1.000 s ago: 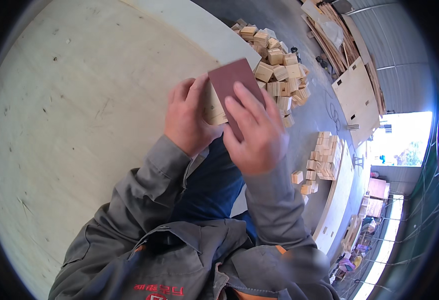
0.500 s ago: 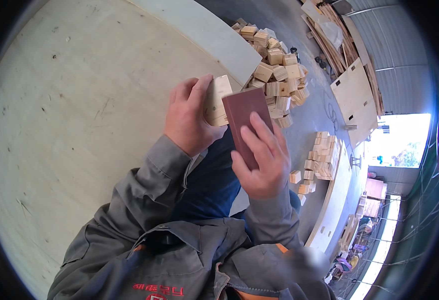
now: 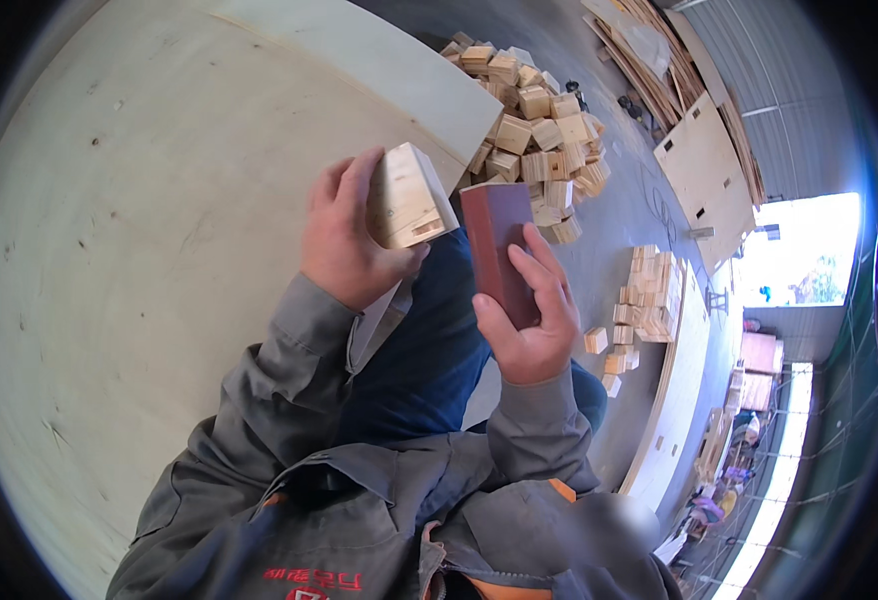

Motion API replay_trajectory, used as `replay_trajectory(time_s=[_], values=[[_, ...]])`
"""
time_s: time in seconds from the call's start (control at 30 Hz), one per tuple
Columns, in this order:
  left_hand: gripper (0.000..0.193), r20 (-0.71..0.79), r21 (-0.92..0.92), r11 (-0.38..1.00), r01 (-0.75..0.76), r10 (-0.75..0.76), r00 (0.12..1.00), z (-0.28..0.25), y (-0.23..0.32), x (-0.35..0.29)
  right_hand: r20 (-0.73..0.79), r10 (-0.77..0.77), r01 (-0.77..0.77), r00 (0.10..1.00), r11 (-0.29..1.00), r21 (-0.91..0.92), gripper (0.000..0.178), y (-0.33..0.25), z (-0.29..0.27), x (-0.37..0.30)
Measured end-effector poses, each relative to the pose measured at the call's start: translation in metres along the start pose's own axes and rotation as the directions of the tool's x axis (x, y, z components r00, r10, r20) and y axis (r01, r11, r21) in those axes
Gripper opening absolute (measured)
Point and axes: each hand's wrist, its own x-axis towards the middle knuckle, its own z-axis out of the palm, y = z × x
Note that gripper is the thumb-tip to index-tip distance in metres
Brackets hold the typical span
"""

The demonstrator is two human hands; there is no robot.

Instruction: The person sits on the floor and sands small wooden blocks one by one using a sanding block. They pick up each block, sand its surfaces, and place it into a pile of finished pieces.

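A pale plywood block (image 3: 407,196) is gripped in my left hand (image 3: 345,232), fingers over its far side and thumb beneath its near edge. Its top face and a layered edge show. My right hand (image 3: 537,318) is closed round the lower part of a reddish-brown sanding block (image 3: 496,235), thumb on its left side and fingers on its right. A small gap separates the two blocks. The palm sides of both hands are hidden.
On my left lies a large plywood sheet (image 3: 159,200). Beyond my hands is a heap of wooden blocks (image 3: 534,130) on the grey floor. Stacked blocks (image 3: 649,295) stand to the right beside a long board (image 3: 674,400). Farther off, a slotted panel (image 3: 704,170) leans by timber strips.
The sanding block has come away from the plywood block and turned, showing its side. My left hand has shifted left and tilted the plywood block, bringing its layered edge into view.
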Motion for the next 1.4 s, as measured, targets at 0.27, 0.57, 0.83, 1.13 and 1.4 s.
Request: replay_trajectory(time_s=[0.27, 0.57, 0.83, 1.13, 1.4], values=[[0.102, 0.031, 0.016, 1.0, -0.017, 0.017, 0.999, 0.003, 0.003, 0.0, -0.036, 0.282, -0.265, 0.959, 0.932, 0.248, 0.059, 0.042, 0.01, -0.01], [0.094, 0.018, -0.611, 0.767, 0.197, -0.236, 0.972, 0.001, 0.005, 0.001, 0.051, 0.474, -0.445, 0.879, 0.777, 0.445, 0.062, 0.091, 0.043, 0.018], [0.078, 0.165, -0.96, 0.145, 0.239, -0.396, 0.903, -0.006, -0.009, 0.002, 0.082, 0.168, -0.18, 0.982, 0.97, 0.165, 0.069, 0.066, 0.094, 0.087], [0.091, 0.372, -0.895, -0.342, 0.286, -0.22, 0.902, -0.022, -0.021, 0.004, 0.16, 0.156, -0.181, 0.975, 0.971, 0.155, 0.064, 0.068, 0.097, 0.076], [0.1, 0.479, -0.813, -0.434, 0.389, -0.118, 0.87, -0.021, -0.021, 0.004, 0.06, 0.244, -0.248, 0.968, 0.888, 0.387, 0.06, 0.039, 0.055, 0.077]])
